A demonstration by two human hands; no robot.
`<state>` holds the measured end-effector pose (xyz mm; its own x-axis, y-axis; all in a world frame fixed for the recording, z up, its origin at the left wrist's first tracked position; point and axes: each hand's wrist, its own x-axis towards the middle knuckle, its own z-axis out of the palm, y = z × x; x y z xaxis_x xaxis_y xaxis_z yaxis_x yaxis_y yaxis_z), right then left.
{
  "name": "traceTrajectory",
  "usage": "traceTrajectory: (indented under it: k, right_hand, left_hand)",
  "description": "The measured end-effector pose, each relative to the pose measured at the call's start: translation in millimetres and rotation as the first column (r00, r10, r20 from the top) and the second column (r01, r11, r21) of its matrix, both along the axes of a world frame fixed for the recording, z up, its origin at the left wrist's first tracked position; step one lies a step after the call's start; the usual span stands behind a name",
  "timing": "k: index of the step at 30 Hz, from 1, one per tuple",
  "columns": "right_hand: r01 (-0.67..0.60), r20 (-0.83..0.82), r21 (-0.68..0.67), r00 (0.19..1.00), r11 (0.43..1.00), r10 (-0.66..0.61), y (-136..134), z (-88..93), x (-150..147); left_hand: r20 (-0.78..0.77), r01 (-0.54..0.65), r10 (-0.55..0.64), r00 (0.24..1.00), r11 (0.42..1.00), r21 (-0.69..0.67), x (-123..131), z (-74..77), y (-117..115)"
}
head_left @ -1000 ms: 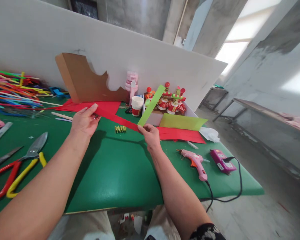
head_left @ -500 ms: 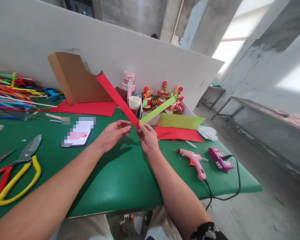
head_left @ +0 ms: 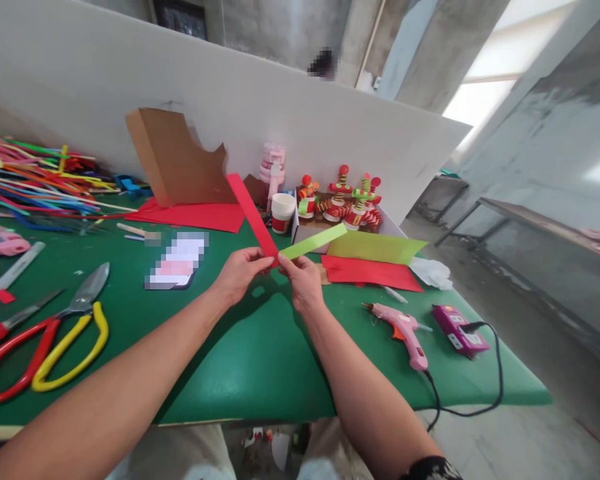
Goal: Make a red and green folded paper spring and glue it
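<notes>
Just above the green tabletop, a red paper strip point(head_left: 253, 215) and a light green paper strip point(head_left: 316, 241) meet at one end in a V shape. My left hand point(head_left: 240, 275) pinches the lower end of the red strip between thumb and fingers. At the joint, my right hand point(head_left: 303, 277) is closed on the near end of the green strip, its thumb beside my left fingertips. Both strips point up and away from me, red to the left and green to the right. My fingers partly hide the overlap.
Scissors point(head_left: 87, 300) and a phone point(head_left: 177, 261) lie to the left. A pink glue gun point(head_left: 403, 327) is corded to a purple box point(head_left: 460, 330) at the right. Behind are paper cups point(head_left: 283, 212), paper figures point(head_left: 343, 193) in a box, and red sheets point(head_left: 373, 272).
My left hand has come in and closed on the red strip near the joint. The strips have dropped lower, and the green one leans flatter. The camera view has shifted slightly left.
</notes>
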<state>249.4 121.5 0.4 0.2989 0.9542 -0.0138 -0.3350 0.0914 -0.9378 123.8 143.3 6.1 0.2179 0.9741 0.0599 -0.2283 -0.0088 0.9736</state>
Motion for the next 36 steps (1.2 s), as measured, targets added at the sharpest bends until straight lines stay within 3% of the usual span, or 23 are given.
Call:
traceTrajectory:
  k: [4, 15, 17, 22, 27, 36]
  right_hand:
    - [0.045, -0.004, 0.021, 0.999, 0.999, -0.045, 2, -3.7, -1]
    - [0.097, 0.015, 0.062, 0.995, 0.993, -0.099, -2, -6.6, -7]
    - [0.05, -0.016, 0.057, 0.999, 0.997, -0.05, -2, -3.4, -6]
    - [-0.226, -0.174, 0.034, 0.958, 0.973, 0.229, -1, 3.3, 1]
    - [-0.248, -0.335, -0.048, 0.917, 0.968, 0.218, 2, -0.9, 3]
    - [-0.194, -0.3, -0.045, 0.938, 0.98, 0.172, 2, -6.1, 1]
  left_hand:
    - [0.044, 0.056, -0.054, 0.998, 0.998, -0.039, 4, 1.1, -3]
    - [0.08, 0.014, -0.008, 0.997, 0.997, -0.073, 6, -0.7, -6]
    - [0.093, 0.002, 0.006, 0.996, 0.996, -0.091, 5, 1.3, -5]
    - [0.143, -0.018, 0.039, 0.989, 0.989, -0.148, -3, 7.5, 0]
    - [0.143, 0.042, -0.018, 0.99, 0.985, -0.165, -6, 8.1, 1]
    - [0.062, 0.011, -0.001, 0.998, 0.988, -0.152, -2, 4.6, -2]
